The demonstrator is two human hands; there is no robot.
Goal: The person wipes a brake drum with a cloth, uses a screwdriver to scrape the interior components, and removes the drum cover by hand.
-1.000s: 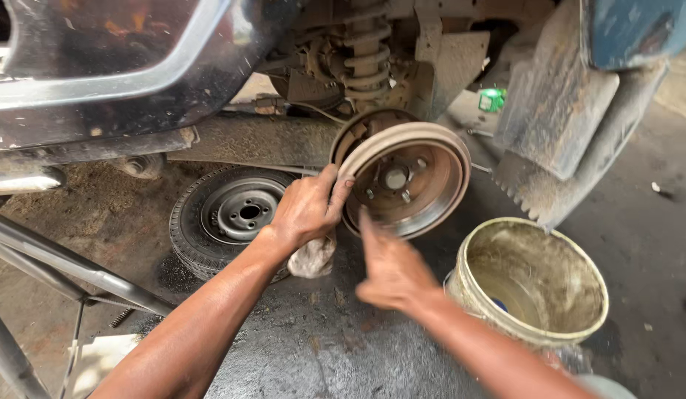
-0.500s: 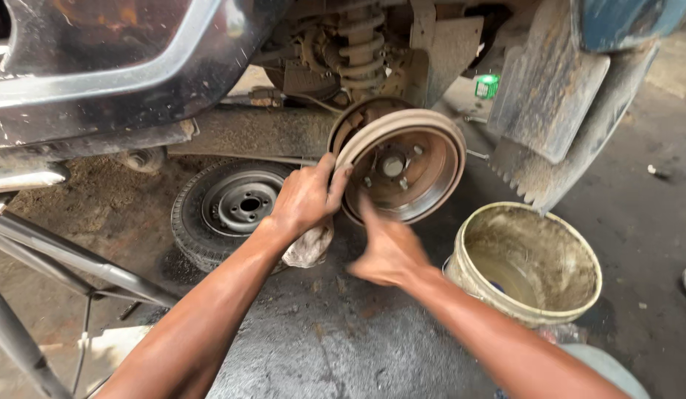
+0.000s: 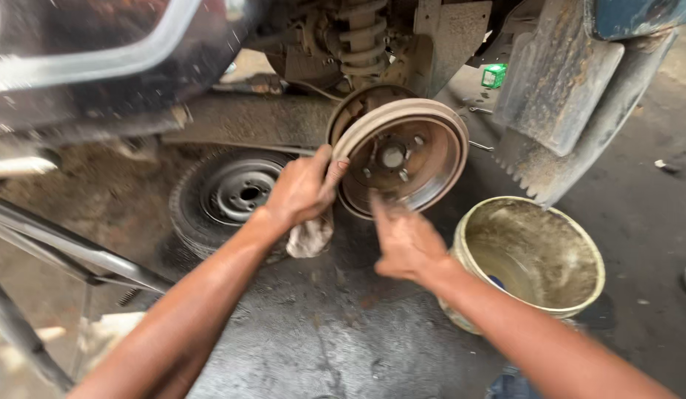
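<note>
1. A rusty brake drum (image 3: 402, 155) is seen mounted on the hub, centre of the frame, slightly above the middle.
2. Its left rim is gripped by the left hand (image 3: 302, 188), under which a dirty rag (image 3: 311, 236) is clamped.
3. The right hand (image 3: 406, 240) is held flat with fingers together just below the drum, holding nothing.
4. A spare wheel (image 3: 232, 196) lies at left; a grimy bucket (image 3: 579, 244) stands at lower right.

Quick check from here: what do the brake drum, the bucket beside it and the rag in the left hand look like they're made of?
Brake drum: looks like cast metal, dull and rust-brown, with a paler worn rim. Bucket: probably plastic, cream, with a thin rolled rim and grimy inner walls. Rag: soft cloth, pale and stained, hanging in folds under the left hand.
</note>
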